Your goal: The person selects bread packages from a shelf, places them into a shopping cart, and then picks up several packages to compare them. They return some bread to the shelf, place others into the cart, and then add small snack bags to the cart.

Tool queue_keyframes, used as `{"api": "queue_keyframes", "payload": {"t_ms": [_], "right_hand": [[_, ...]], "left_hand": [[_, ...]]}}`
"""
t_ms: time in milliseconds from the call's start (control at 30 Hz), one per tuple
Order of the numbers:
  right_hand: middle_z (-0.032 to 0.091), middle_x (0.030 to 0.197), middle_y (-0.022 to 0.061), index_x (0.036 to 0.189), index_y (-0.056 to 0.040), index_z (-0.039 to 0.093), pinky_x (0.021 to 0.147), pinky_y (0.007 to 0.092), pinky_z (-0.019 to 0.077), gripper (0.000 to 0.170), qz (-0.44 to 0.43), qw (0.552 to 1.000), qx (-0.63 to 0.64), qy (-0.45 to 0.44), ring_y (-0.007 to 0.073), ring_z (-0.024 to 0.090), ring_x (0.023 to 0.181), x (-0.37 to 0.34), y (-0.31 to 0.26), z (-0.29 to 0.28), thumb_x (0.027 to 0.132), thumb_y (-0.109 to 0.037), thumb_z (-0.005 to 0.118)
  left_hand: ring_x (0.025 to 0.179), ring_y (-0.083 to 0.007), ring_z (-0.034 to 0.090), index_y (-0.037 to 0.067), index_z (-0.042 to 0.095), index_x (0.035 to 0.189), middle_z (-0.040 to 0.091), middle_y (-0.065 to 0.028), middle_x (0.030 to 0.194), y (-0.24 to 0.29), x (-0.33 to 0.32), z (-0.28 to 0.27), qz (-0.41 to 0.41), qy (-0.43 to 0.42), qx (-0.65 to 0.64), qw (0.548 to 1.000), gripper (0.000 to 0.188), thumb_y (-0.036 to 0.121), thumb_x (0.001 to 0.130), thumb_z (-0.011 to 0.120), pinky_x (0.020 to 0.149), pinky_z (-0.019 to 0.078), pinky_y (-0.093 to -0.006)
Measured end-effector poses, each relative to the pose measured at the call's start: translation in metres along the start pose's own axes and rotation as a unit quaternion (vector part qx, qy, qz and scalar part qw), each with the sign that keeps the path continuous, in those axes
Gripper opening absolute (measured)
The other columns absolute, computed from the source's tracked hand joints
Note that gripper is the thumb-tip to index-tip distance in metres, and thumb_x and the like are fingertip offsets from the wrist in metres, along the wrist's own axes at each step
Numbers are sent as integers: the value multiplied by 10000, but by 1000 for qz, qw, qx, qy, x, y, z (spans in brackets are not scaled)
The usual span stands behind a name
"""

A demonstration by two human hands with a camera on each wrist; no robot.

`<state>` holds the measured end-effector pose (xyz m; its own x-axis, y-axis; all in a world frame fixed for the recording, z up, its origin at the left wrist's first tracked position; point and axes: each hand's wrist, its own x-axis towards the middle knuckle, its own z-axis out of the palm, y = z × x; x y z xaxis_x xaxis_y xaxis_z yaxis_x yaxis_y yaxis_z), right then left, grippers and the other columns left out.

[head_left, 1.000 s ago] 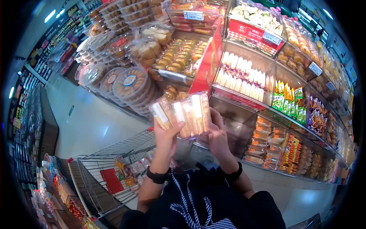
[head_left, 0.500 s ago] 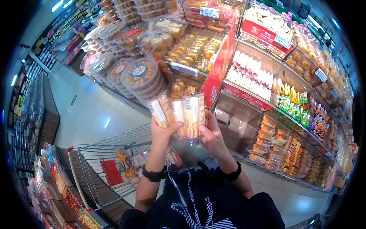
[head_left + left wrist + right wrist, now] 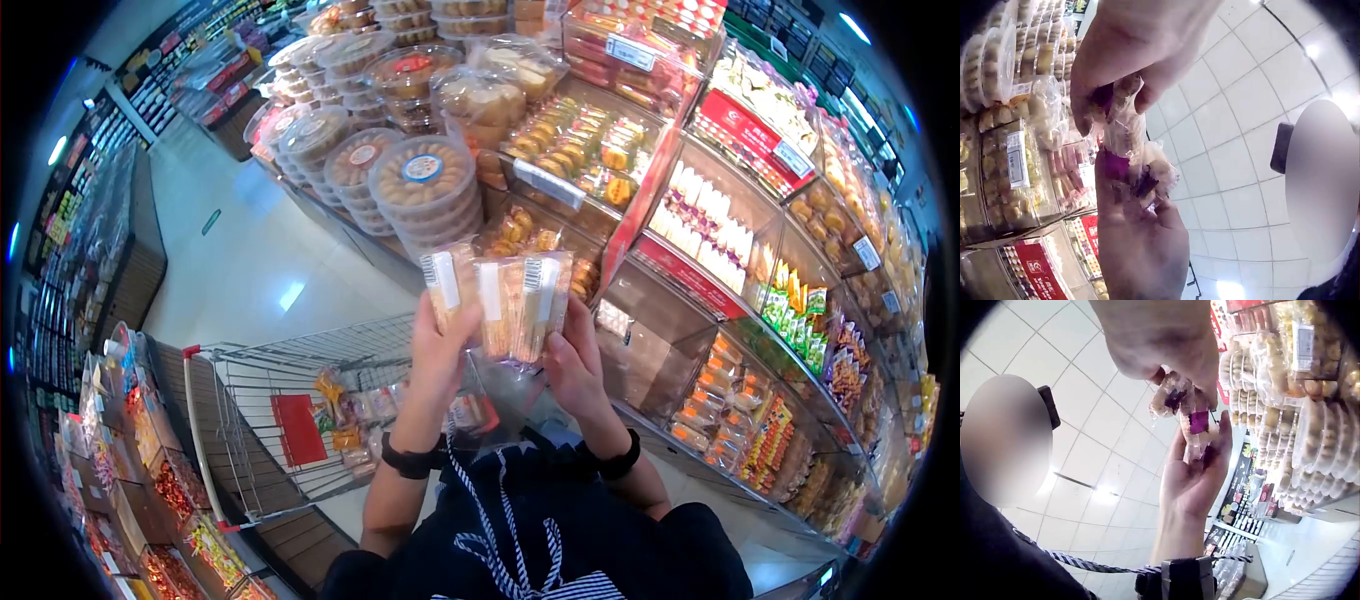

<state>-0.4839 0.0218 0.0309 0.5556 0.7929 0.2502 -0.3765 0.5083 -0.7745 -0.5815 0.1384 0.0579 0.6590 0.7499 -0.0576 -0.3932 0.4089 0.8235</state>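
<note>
Both hands raise several clear-wrapped pastry packs in front of the chest. My left hand (image 3: 440, 345) grips the leftmost pack (image 3: 448, 285), its thumb across the front near the middle packs. My right hand (image 3: 575, 370) pinches the lower right corner of the rightmost pack (image 3: 545, 300). White barcode labels face the head camera. Purple printing shows on the wrapper (image 3: 1117, 164) in the left wrist view, between the left hand above and the right hand below. From the right wrist side, purple wrapper (image 3: 1198, 422) shows between the two hands.
A shopping cart (image 3: 293, 428) with packaged goods stands at the left. Ahead are stacked round pastry tubs (image 3: 422, 190). Clear bins run to the right, with white-wrapped snacks (image 3: 700, 225) and green packets (image 3: 795, 318). Candy bins (image 3: 165, 490) line the lower left.
The shelves and tubs have shifted right and slightly down in the head view. My right hand's thumb has come round to the front of the packs. The packs remain held in both hands.
</note>
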Motion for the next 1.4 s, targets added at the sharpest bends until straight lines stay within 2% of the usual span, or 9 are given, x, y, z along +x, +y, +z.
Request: {"api": "queue_keyframes", "payload": {"t_ms": [200,400,567,667,700,833,933,1100,1400], "right_hand": [[271,1330,131,1315,34,140,1026,331,198,511,36,983,-179,-5,194,256,1248,7,7,14,861,-32,364],[260,1341,131,1325,10,152,1022,328,196,533,63,997,-21,33,195,239,1257,-3,3,-2,877,-123,407],[257,1343,136,1333,3,143,1023,339,188,570,8,993,-113,15,205,234,1260,-14,-27,-25,890,-212,430],[202,1371,143,1344,12,100,1038,347,146,630,21,989,-146,7,219,178,1284,-24,-60,-54,893,-284,424],[188,1377,144,1346,14,89,1042,347,134,641,16,987,-161,13,221,161,1290,-27,-70,-65,894,-297,419],[102,1410,149,1359,19,11,1054,348,85,702,5,982,-184,38,224,76,1312,-41,-111,-125,894,-328,407],[53,1426,143,1362,16,-19,1057,342,72,723,8,985,-160,69,217,43,1318,-46,-136,-174,892,-324,411],[83,1425,138,1364,20,-1,1058,334,76,709,41,985,-131,104,212,61,1318,-52,-167,-246,893,-312,413],[236,1365,123,1368,13,41,1015,329,217,653,-37,979,-83,185,204,282,1238,-39,-195,-306,901,-204,443]], "left_hand": [[993,-162,525,13,384,1177,506,-88,1110,2,4,-30,8,-46,83,995,593,-2,669,690,839,446,-296],[964,-172,541,1,370,1192,516,-94,1078,-18,4,-17,0,-30,124,992,474,112,786,588,810,461,-290],[1030,-185,487,10,243,1266,429,-107,1159,-34,-11,34,-16,-96,123,988,509,147,838,481,849,424,-287],[1046,-217,482,-26,256,1227,452,-123,1140,-45,-6,75,42,-180,315,931,724,96,656,683,895,389,-318],[1079,-243,462,-27,239,1245,443,-136,1153,-59,-3,83,56,-205,270,939,917,74,508,774,908,382,-338],[1090,-294,440,-21,194,1278,415,-183,1171,-91,10,154,-11,-277,313,908,1104,91,389,838,918,361,-359],[1059,-356,421,-23,186,1280,415,-211,1129,-113,26,217,105,-304,540,778,1118,75,374,835,908,353,-392],[997,-395,408,-68,183,1277,414,-261,1082,-190,56,268,151,-356,559,733,831,197,641,648,870,336,-445],[986,-246,529,-68,243,1221,505,-216,1065,-241,83,347,-31,-349,453,820,834,204,624,759,828,438,-344]]}}
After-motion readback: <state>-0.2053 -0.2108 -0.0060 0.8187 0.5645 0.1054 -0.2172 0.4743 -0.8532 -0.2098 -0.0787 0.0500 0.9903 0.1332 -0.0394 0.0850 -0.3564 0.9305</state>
